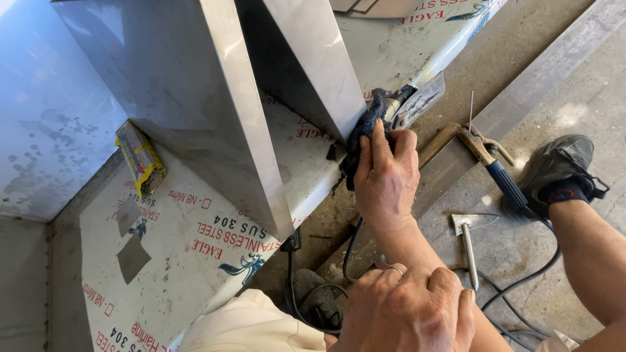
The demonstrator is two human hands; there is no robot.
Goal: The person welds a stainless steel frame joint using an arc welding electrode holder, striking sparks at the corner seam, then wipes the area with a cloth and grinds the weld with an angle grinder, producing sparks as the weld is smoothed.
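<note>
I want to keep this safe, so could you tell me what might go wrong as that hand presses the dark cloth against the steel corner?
1. The hand presses the dark cloth against the sharp corner of the steel panel; a slip could cut the fingers.
2. Black cables loop over the floor near the shoe, which looks like a trip hazard.
3. The blue-handled tool lies loose close by and might get kicked.

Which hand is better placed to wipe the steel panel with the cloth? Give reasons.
Right. The right hand grips the dark cloth against the steel panel at its lower corner; the left hand sits back near the body.
</note>
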